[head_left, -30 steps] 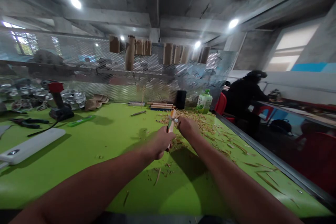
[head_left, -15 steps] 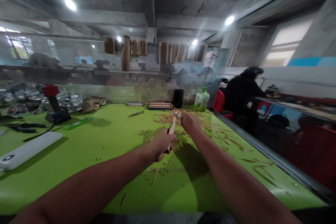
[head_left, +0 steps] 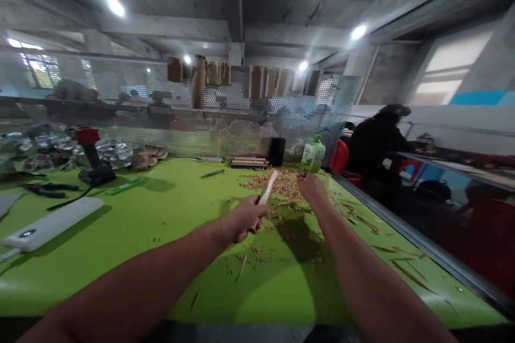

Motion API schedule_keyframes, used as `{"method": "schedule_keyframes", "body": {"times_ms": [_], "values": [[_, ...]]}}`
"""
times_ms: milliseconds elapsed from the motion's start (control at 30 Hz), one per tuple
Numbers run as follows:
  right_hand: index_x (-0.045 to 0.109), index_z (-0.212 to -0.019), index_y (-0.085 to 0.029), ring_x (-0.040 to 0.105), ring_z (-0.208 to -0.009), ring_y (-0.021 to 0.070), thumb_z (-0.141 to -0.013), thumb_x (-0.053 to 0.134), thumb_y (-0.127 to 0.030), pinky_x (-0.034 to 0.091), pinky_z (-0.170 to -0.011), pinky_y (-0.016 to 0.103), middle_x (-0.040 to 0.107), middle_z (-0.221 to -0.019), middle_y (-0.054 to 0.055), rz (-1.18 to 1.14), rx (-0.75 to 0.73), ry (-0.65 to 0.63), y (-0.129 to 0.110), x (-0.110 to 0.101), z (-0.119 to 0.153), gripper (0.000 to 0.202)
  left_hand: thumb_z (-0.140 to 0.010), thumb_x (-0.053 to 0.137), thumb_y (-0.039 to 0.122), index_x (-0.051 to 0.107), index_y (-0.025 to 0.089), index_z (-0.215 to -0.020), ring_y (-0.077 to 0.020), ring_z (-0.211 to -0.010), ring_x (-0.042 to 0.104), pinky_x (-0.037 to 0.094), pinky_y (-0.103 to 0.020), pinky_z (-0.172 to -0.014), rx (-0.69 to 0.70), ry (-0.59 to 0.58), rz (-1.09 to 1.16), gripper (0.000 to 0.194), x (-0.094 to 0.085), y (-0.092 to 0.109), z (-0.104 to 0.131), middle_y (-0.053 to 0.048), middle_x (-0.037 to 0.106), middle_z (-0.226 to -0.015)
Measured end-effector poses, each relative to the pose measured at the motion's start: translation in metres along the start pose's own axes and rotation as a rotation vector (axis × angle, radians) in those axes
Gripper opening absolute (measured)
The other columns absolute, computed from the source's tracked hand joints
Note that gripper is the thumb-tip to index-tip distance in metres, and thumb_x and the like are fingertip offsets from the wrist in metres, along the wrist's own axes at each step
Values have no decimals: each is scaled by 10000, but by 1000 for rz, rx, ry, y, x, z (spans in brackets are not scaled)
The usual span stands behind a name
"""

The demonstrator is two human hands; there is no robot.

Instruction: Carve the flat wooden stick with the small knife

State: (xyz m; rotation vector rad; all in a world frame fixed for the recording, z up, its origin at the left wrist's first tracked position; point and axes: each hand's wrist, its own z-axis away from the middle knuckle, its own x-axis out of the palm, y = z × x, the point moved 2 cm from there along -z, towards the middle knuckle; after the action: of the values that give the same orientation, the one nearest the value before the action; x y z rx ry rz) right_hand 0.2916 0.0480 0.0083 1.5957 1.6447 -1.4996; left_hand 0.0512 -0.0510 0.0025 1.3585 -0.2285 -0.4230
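Near the middle of the green table (head_left: 140, 262), my left hand (head_left: 246, 216) is closed round a pale wooden stick (head_left: 270, 185), whose upper end points up and away. My right hand (head_left: 314, 187) is closed further right, apart from the stick, over the edge of the shavings. A small dark tool tip shows at its fingers; the rest of that tool is hidden. A pile of wood shavings (head_left: 284, 182) lies behind the stick.
A green bottle (head_left: 314, 154), black box (head_left: 277, 151) and wooden strips (head_left: 248, 162) stand at the back. Left are a white bar (head_left: 56, 222), green cutter (head_left: 126, 186), pliers (head_left: 50, 188) and red-black drill (head_left: 92, 158). A person (head_left: 372, 142) sits beyond the right edge.
My right hand has moved right, away from the stick, taking the small tool with it. My left hand still holds the stick. The view has shifted slightly.
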Motion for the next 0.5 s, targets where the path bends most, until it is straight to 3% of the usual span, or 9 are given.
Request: {"method": "schedule_keyframes", "body": {"times_ms": [200, 333, 433, 500], "values": [[569, -1300, -173, 645, -869, 198, -789, 486, -206, 466, -764, 264, 698, -1027, 88, -167, -121, 3, -18, 15, 4, 519, -749, 588, 186, 513, 127, -1158, -60, -461, 409, 337, -180, -419, 16, -49, -79, 420, -27, -12, -32, 34, 509, -680], [558, -1311, -208, 579, -1067, 197, -640, 488, -73, 447, -915, 305, 615, -1239, 57, -327, -511, 6, -31, 9, 14, 689, -719, 628, 191, 571, 120, -1071, -70, -503, 459, 376, -185, -452, 2, -67, -146, 364, -34, -14, -35, 11, 559, -719], [658, -1161, -209, 529, -1160, 212, -599, 495, -52, 400, -995, 349, 613, -1244, 56, -325, -746, -141, -40, 11, 24, 606, -704, 640, 178, 594, 121, -1019, -67, -474, 443, 353, -180, -434, -3, -120, -168, 323, -38, -8, -35, 29, 548, -654], [700, -1038, -193, 567, -1085, 212, -616, 541, -83, 421, -961, 345, 662, -1136, 57, -314, -792, -261, -43, 13, 30, 465, -693, 655, 167, 604, 128, -999, -60, -446, 431, 325, -176, -409, -1, -169, -169, 312, -40, -4, -34, 30, 571, -647]]}}
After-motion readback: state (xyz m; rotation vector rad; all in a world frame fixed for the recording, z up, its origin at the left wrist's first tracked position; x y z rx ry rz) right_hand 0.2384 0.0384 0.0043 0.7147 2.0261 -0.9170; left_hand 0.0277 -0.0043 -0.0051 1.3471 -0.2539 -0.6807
